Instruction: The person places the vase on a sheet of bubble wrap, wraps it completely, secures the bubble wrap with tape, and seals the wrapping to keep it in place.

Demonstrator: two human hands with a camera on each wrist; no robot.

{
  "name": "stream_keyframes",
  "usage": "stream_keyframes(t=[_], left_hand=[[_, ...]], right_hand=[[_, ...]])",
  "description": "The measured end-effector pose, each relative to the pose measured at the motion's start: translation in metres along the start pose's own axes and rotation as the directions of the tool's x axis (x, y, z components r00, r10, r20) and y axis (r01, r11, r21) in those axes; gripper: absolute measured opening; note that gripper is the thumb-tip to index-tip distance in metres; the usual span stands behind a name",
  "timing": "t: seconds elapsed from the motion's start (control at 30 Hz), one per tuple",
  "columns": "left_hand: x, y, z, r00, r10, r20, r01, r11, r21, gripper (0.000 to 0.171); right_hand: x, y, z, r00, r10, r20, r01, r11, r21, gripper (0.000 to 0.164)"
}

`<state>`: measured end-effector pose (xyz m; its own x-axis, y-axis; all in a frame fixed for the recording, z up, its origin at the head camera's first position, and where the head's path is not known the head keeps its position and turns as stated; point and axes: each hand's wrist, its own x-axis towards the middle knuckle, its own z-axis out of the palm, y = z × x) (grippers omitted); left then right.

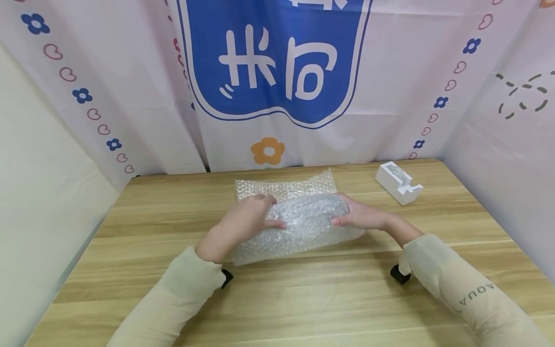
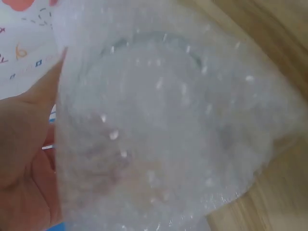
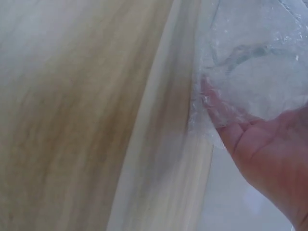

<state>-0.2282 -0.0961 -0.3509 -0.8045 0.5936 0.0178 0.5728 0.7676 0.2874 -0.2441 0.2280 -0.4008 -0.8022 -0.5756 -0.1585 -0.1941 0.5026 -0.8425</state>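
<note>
A clear bubble-wrap bundle (image 1: 310, 219) lies across the middle of the table, with a loose flap of bubble wrap (image 1: 286, 189) spread behind it. My left hand (image 1: 247, 219) grips its left part, thumb on top. At the right end my right hand (image 1: 360, 213) holds it, thumb on the near side and fingers round the far side. Through the bubble wrap (image 2: 154, 120) in the left wrist view shows a round, pale rim. A similar round edge appears within the wrap (image 3: 260, 72) in the right wrist view. What is inside cannot be made out clearly.
A white tape dispenser (image 1: 398, 183) with a roll of clear tape stands at the back right of the wooden table (image 1: 299, 308). Behind the table hangs a white curtain (image 1: 147, 96) with a blue emblem and flower prints.
</note>
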Motion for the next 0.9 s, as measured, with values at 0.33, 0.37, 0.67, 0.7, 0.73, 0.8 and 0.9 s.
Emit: stream_keyframes(t=[0.33, 0.37, 0.67, 0.7, 0.73, 0.8, 0.9], left_hand=[[-0.004, 0.001, 0.007, 0.994, -0.025, 0.106, 0.027, 0.999, -0.017, 0.101], [-0.004, 0.001, 0.008, 0.993, -0.020, 0.116, 0.022, 1.000, -0.021, 0.106], [0.002, -0.022, 0.009, 0.984, 0.033, 0.176, 0.001, 0.982, -0.191, 0.116], [0.002, -0.025, 0.010, 0.983, 0.030, 0.178, 0.010, 0.976, -0.216, 0.115], [0.003, -0.027, 0.011, 0.983, 0.025, 0.180, 0.019, 0.971, -0.239, 0.115], [0.003, -0.031, 0.013, 0.984, 0.005, 0.178, 0.047, 0.957, -0.286, 0.116], [0.002, -0.033, 0.016, 0.983, -0.054, 0.174, 0.110, 0.936, -0.335, 0.117]], right_hand=[[0.002, -0.005, -0.004, 0.999, 0.035, 0.008, -0.035, 0.996, -0.077, 0.084], [0.002, -0.005, -0.005, 0.999, 0.044, 0.011, -0.043, 0.995, -0.089, 0.084], [0.003, -0.008, -0.007, 0.998, 0.060, 0.023, -0.057, 0.991, -0.120, 0.084], [0.003, -0.008, -0.007, 0.998, 0.057, 0.026, -0.054, 0.992, -0.115, 0.084], [0.003, -0.007, -0.006, 0.998, 0.056, 0.027, -0.053, 0.992, -0.113, 0.084], [0.002, -0.007, -0.005, 0.998, 0.055, 0.024, -0.052, 0.993, -0.110, 0.085], [0.001, -0.008, -0.005, 0.998, 0.057, 0.008, -0.056, 0.992, -0.111, 0.086]])
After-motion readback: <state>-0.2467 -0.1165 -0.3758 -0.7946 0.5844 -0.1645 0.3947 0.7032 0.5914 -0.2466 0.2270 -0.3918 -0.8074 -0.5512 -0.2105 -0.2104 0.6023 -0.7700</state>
